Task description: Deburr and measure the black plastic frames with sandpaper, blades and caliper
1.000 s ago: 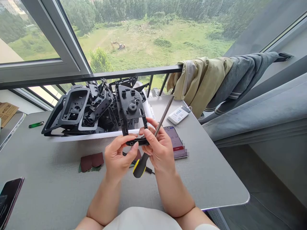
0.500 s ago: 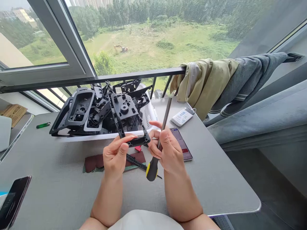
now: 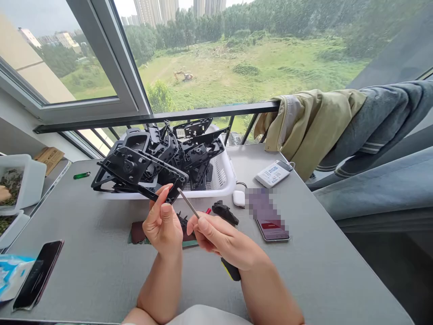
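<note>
Head view: left hand [image 3: 164,229] pinches the black frame [image 3: 130,166] above the basket [image 3: 225,185]'s near edge, a grip judged to steady it; right hand [image 3: 221,235] curls closed around the screwdriver [image 3: 188,204], tip contact unclear.

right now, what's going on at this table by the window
A person is working on a black plastic frame, pinched by one end in their left grip. Their right grip holds a tool with a metal shaft and a black-and-yellow handle, its tip at that end of the frame; whether it touches is hard to tell. Beyond the hands, a white basket is piled with other black plastic parts.
</note>
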Demonstrator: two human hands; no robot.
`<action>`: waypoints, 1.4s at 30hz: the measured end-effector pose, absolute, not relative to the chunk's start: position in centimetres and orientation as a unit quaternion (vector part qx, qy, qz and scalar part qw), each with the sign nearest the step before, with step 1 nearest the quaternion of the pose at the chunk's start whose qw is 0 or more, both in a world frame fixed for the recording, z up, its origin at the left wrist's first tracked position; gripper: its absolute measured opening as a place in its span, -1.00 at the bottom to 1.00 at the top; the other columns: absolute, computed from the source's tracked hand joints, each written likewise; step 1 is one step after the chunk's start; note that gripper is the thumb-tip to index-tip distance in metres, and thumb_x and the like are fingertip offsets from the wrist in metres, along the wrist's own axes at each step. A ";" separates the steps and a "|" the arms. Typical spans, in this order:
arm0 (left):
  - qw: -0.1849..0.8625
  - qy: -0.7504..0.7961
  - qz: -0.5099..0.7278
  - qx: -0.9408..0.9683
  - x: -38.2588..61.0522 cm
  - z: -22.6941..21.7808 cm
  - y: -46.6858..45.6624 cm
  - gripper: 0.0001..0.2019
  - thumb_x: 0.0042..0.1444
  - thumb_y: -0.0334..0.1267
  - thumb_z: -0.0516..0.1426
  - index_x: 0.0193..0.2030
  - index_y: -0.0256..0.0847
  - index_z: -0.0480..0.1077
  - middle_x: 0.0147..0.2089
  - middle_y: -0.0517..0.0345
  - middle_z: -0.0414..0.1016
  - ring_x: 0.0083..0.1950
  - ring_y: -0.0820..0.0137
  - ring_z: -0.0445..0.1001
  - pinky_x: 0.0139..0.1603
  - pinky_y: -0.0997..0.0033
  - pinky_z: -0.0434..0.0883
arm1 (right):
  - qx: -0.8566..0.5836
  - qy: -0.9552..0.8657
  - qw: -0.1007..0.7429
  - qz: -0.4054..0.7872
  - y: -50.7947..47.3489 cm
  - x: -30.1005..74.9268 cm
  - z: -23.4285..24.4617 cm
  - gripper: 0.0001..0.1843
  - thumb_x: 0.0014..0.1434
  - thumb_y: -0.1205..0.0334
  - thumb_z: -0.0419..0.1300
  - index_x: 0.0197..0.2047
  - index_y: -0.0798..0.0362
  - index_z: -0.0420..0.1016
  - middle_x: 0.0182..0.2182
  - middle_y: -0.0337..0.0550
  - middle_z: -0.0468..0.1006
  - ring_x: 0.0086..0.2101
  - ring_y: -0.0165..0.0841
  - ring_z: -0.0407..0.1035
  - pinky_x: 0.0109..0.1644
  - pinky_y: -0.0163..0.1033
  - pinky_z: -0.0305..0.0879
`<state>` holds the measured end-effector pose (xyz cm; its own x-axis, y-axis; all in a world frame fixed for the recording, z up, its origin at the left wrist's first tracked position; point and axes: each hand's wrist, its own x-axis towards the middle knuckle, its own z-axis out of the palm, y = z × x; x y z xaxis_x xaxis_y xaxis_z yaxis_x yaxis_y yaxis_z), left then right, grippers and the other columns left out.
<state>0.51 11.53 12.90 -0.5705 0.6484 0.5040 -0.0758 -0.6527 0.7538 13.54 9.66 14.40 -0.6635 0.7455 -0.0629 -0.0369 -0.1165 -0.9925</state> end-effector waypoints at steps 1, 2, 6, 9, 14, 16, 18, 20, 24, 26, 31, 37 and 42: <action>0.214 0.352 0.814 0.409 0.4 12.9 11.6 -0.84 0.18 -0.19 0.23 -0.12 -0.02 0.61 -0.11 0.21 0.65 -0.05 0.43 0.58 0.05 0.44 0.48 | -0.293 -0.604 0.277 0.688 9.8 13.4 14.3 -0.42 0.35 -0.27 -0.17 -0.24 0.08 0.33 -0.60 -0.40 0.17 -0.61 -0.54 0.00 -0.58 -0.39 -0.05; 0.205 0.352 0.815 0.413 0.3 12.9 11.6 -0.84 0.18 -0.20 0.23 -0.12 -0.02 0.61 -0.11 0.21 0.65 -0.04 0.42 0.58 0.06 0.42 0.47 | -0.290 -0.605 0.271 0.691 9.9 13.3 14.2 -0.42 0.34 -0.28 -0.17 -0.26 0.08 0.32 -0.61 -0.41 0.15 -0.61 -0.54 0.00 -0.58 -0.39 -0.05; 0.167 0.358 0.810 0.433 -0.2 12.7 11.8 -0.84 0.19 -0.22 0.21 -0.12 -0.01 0.61 -0.10 0.19 0.64 -0.04 0.39 0.57 0.06 0.35 0.46 | -0.276 -0.588 0.269 0.711 9.9 12.7 14.2 -0.42 0.33 -0.29 -0.16 -0.26 0.08 0.32 -0.61 -0.42 0.13 -0.60 -0.53 0.00 -0.57 -0.38 -0.04; 0.145 0.361 0.804 0.449 -0.5 12.4 12.0 -0.84 0.19 -0.25 0.21 -0.12 -0.02 0.60 -0.09 0.17 0.64 -0.05 0.37 0.57 0.02 0.33 0.48 | -0.267 -0.574 0.279 0.722 9.5 12.5 14.5 -0.43 0.33 -0.28 -0.15 -0.28 0.08 0.31 -0.63 -0.43 0.12 -0.61 -0.53 -0.03 -0.56 -0.37 -0.05; 0.119 0.360 0.798 0.468 -0.6 12.2 12.0 -0.82 0.20 -0.27 0.19 -0.10 -0.04 0.60 -0.11 0.14 0.63 -0.08 0.35 0.58 0.00 0.27 0.49 | -0.273 -0.588 0.270 0.711 9.0 12.8 14.9 -0.44 0.35 -0.26 -0.16 -0.27 0.08 0.31 -0.62 -0.42 0.13 -0.60 -0.53 0.00 -0.53 -0.36 -0.04; 0.128 0.368 0.792 0.471 -0.5 12.3 12.0 -0.82 0.20 -0.26 0.19 -0.10 -0.04 0.60 -0.11 0.14 0.63 -0.08 0.34 0.58 -0.01 0.25 0.49 | -0.281 -0.595 0.278 0.699 9.1 13.0 14.9 -0.43 0.35 -0.26 -0.17 -0.26 0.08 0.32 -0.61 -0.40 0.14 -0.58 -0.51 0.02 -0.52 -0.36 -0.02; 0.151 0.363 0.791 0.469 -0.4 12.4 12.0 -0.83 0.19 -0.25 0.20 -0.11 -0.03 0.60 -0.12 0.14 0.63 -0.09 0.34 0.57 -0.01 0.26 0.49 | -0.300 -0.595 0.302 0.682 9.2 13.0 15.0 -0.42 0.34 -0.28 -0.18 -0.27 0.07 0.31 -0.62 -0.40 0.14 -0.57 -0.50 0.05 -0.50 -0.36 0.01; 0.165 0.355 0.794 0.464 -0.4 12.6 12.0 -0.84 0.18 -0.24 0.21 -0.12 -0.03 0.60 -0.14 0.15 0.63 -0.09 0.36 0.57 -0.01 0.28 0.49 | -0.318 -0.604 0.307 0.663 9.3 12.9 15.0 -0.40 0.33 -0.30 -0.19 -0.30 0.06 0.30 -0.61 -0.39 0.17 -0.56 -0.49 0.07 -0.48 -0.35 0.05; 0.181 0.349 0.801 0.452 -0.4 13.0 11.9 -0.86 0.18 -0.22 0.21 -0.19 -0.07 0.62 -0.18 0.14 0.63 -0.11 0.37 0.56 -0.01 0.30 0.48 | -0.273 -0.655 0.281 0.646 9.0 12.8 15.3 -0.33 0.29 -0.36 -0.20 -0.31 0.08 0.33 -0.58 -0.35 0.24 -0.54 -0.50 0.13 -0.44 -0.33 0.11; 0.211 0.344 0.798 0.447 -0.6 13.2 12.0 -0.88 0.14 -0.22 0.24 -0.20 -0.08 0.62 -0.20 0.14 0.63 -0.11 0.37 0.56 -0.03 0.33 0.48 | -0.238 -0.641 0.310 0.661 8.7 12.8 15.4 -0.34 0.28 -0.36 -0.15 -0.30 0.09 0.37 -0.58 -0.35 0.24 -0.55 -0.51 0.13 -0.47 -0.34 0.09; 0.259 0.348 0.782 0.448 -1.1 13.6 12.1 -0.81 -0.12 -0.28 0.41 -0.30 -0.10 0.60 -0.31 0.20 0.61 -0.27 0.43 0.55 -0.21 0.42 0.48 | -0.286 -0.461 0.483 0.688 8.9 13.1 15.3 -0.45 0.21 -0.31 0.09 -0.26 0.09 0.36 -0.65 -0.42 0.17 -0.63 -0.54 -0.01 -0.60 -0.37 -0.10; 0.340 0.336 0.725 0.496 -1.0 13.8 11.8 -0.89 -0.08 -0.28 0.38 -0.42 -0.16 0.55 -0.46 0.20 0.52 -0.38 0.45 0.51 -0.35 0.49 0.44 | -0.352 -0.381 0.546 0.658 9.9 13.2 15.2 -0.40 0.09 -0.31 0.23 -0.14 0.09 0.39 -0.62 -0.41 0.28 -0.67 -0.59 -0.04 -0.66 -0.38 -0.17; 0.427 0.315 0.686 0.498 -0.5 13.9 11.3 -0.94 0.06 -0.28 0.30 -0.33 -0.15 0.51 -0.39 0.19 0.47 -0.40 0.50 0.47 -0.45 0.58 0.42 | -0.377 -0.364 0.528 0.669 10.0 12.9 15.4 -0.43 0.00 -0.18 0.35 -0.14 0.08 0.34 -0.63 -0.44 0.30 -0.65 -0.58 0.04 -0.64 -0.40 -0.11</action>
